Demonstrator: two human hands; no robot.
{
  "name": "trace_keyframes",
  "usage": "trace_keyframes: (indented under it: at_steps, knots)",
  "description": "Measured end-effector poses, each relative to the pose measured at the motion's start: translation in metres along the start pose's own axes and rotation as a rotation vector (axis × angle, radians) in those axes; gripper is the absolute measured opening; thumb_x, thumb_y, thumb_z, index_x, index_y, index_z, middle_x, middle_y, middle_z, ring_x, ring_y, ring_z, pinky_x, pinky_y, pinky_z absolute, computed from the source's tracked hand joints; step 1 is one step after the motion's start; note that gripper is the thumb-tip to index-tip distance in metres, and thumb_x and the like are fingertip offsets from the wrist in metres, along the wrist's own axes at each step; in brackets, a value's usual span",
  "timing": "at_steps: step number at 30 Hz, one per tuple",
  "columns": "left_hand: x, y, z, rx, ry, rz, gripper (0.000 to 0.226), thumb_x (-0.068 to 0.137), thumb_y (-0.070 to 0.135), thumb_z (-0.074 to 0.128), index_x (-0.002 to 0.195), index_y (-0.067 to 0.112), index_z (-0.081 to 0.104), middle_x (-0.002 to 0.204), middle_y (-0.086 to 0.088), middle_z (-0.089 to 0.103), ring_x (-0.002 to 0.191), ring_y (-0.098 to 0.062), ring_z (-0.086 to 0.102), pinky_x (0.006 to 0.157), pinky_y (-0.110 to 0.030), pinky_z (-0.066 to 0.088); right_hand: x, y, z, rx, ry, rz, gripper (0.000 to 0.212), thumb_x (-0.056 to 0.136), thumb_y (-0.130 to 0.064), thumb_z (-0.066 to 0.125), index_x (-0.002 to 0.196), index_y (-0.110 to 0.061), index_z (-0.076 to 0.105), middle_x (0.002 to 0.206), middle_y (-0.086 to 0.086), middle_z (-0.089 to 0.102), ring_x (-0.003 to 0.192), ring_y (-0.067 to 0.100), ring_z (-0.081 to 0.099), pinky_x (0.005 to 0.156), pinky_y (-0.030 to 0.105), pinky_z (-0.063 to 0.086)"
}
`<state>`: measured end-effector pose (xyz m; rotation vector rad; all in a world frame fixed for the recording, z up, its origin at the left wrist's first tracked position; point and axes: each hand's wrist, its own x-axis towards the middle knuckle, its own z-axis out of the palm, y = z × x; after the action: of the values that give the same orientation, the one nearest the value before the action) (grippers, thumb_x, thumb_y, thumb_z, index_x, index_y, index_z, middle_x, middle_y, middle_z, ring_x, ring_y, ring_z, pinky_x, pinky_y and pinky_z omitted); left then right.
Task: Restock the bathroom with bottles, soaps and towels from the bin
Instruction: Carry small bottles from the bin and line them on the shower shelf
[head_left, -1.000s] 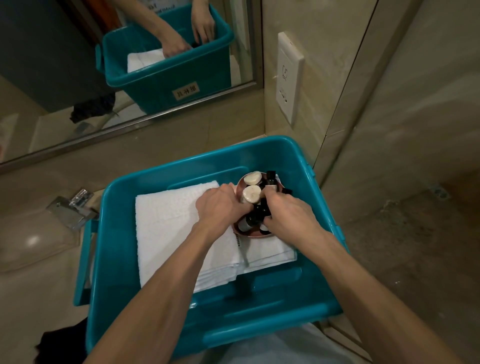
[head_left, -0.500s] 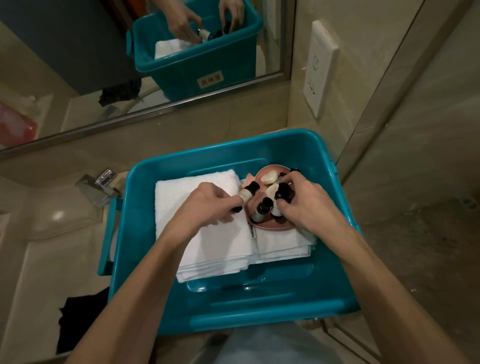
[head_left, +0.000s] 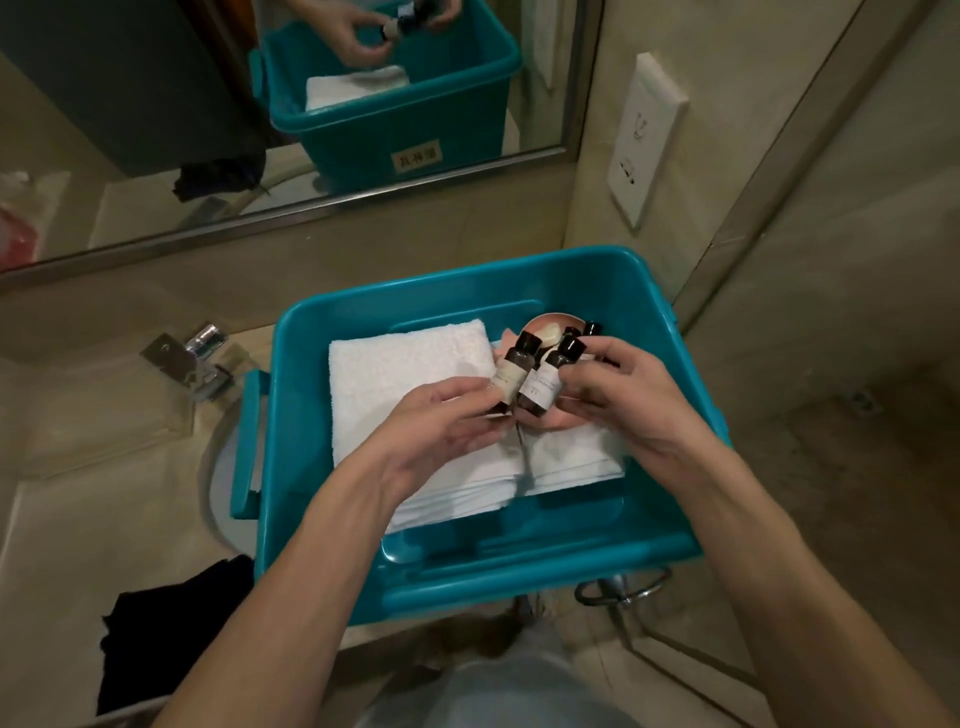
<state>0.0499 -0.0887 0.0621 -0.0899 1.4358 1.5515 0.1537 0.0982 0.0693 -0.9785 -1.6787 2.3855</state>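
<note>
Bottles first: we have two small dark ones lifted clear of the bin (head_left: 332, 415), held above the folded towels (head_left: 410, 384). Our left hand (head_left: 441, 431) pinches one bottle (head_left: 511, 374) near its base between thumb and fingertips. Our right hand (head_left: 618, 395) closes its fingers around the second bottle (head_left: 548, 382), which is touching or just beside the first; both tilt a little, caps pointing away from us.

Left in the bin:
- white towels, a neat stack filling most of the floor, apparently untouched
- a pink dish (head_left: 540, 325) at the far right corner, resting on the towels, with a pale soap (head_left: 550, 334) in it
- at least one more dark bottle cap (head_left: 592, 328) showing behind the right fingers; we cannot tell how many bottles remain

Surroundings: the bin sits over the basin area, faucet (head_left: 192, 358) to its left, mirror (head_left: 260, 104) behind, wall socket (head_left: 647, 140) to the right. We see no restocked item set out on the counter anywhere in view.

Judgement on progress: early. Nothing looks placed yet; these two bottles seem to be the first things coming out. Still to do, by our reading: set these down, then the remaining bottles, the soap and all the towels.
</note>
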Motion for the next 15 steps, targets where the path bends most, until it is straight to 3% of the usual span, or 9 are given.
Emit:
trace_keyframes:
  at_steps: [3, 6, 9, 15]
  knots:
    - [-0.011, -0.003, -0.003, -0.079, -0.123, 0.013, 0.043, 0.086, 0.008, 0.072, 0.128, 0.005, 0.065, 0.120, -0.017, 0.071, 0.103, -0.023, 0.070, 0.092, -0.030, 0.058, -0.027, 0.004, 0.018, 0.114, 0.032, -0.021, 0.030, 0.088, 0.002, 0.066, 0.117, -0.002, 0.065, 0.097, 0.014, 0.075, 0.089, 0.023, 0.071, 0.081, 0.029, 0.060]
    - [-0.028, -0.004, -0.007, -0.061, -0.227, 0.027, 0.046, 0.083, 0.005, 0.072, 0.128, 0.004, 0.065, 0.121, -0.022, 0.070, 0.103, -0.024, 0.068, 0.093, -0.031, 0.058, -0.058, 0.011, 0.038, 0.183, 0.097, -0.056, 0.022, 0.091, 0.000, 0.063, 0.111, -0.010, 0.067, 0.093, 0.007, 0.077, 0.081, 0.016, 0.073, 0.077, 0.027, 0.061]
    - [-0.050, -0.005, -0.009, -0.005, -0.288, 0.049, 0.039, 0.087, -0.002, 0.069, 0.125, 0.003, 0.062, 0.116, -0.026, 0.070, 0.105, -0.031, 0.068, 0.088, -0.032, 0.060, -0.092, 0.016, 0.056, 0.218, 0.195, -0.095, 0.031, 0.090, -0.002, 0.065, 0.121, -0.006, 0.064, 0.095, 0.007, 0.076, 0.081, 0.017, 0.072, 0.077, 0.031, 0.060]
    - [-0.092, 0.009, 0.002, 0.106, -0.410, 0.243, 0.037, 0.082, -0.002, 0.074, 0.113, 0.009, 0.057, 0.111, -0.019, 0.074, 0.100, -0.032, 0.073, 0.091, -0.040, 0.059, -0.173, 0.001, 0.072, 0.250, 0.394, -0.237, 0.029, 0.088, -0.003, 0.068, 0.116, -0.009, 0.069, 0.094, 0.007, 0.075, 0.081, 0.017, 0.066, 0.088, 0.040, 0.058]
